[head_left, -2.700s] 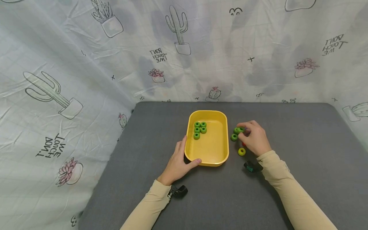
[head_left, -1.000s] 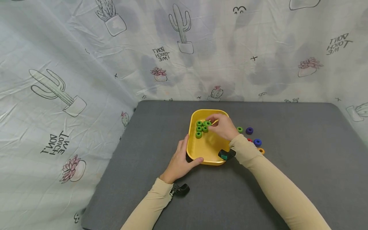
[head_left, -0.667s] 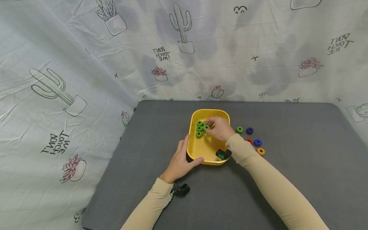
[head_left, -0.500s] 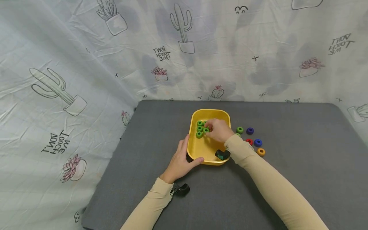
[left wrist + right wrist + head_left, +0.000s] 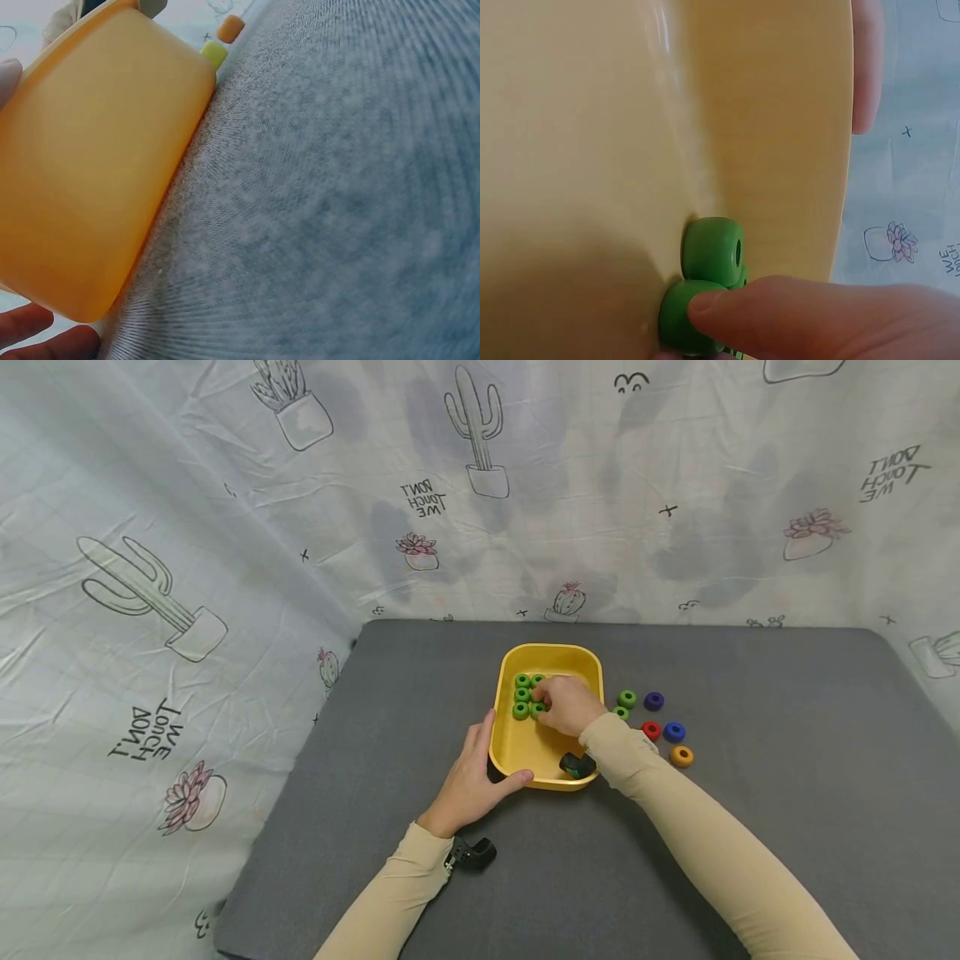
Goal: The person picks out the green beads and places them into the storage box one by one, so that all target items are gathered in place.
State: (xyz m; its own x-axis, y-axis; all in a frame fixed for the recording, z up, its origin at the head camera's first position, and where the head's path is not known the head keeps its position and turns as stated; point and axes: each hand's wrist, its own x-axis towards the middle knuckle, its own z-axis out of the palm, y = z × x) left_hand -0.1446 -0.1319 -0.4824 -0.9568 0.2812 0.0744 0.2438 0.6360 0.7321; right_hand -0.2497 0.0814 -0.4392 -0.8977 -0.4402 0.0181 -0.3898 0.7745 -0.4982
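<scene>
A yellow tray (image 5: 525, 750) sits on the grey table, with several green beads (image 5: 522, 695) in two columns along its left side. My left hand (image 5: 463, 789) grips the tray's near left corner, thumb on the front rim and fingers along the outer left wall. My right hand (image 5: 572, 704) reaches inside the tray and pinches a green bead (image 5: 679, 321) low at the near end of the second column. In the right wrist view the thumb (image 5: 772, 315) presses that bead, which sits against another green bead (image 5: 711, 249). The hand hides part of the column.
Right of the tray lie two loose green beads (image 5: 627, 699), a purple bead (image 5: 654, 701), a red bead (image 5: 651, 730), a blue bead (image 5: 674, 732) and an orange bead (image 5: 682, 757). A yellow bead (image 5: 214, 54) shows only in the left wrist view.
My right hand has moved from the loose beads into the tray with a green bead, then down the second column toward the near side. My left hand keeps its grip.
</scene>
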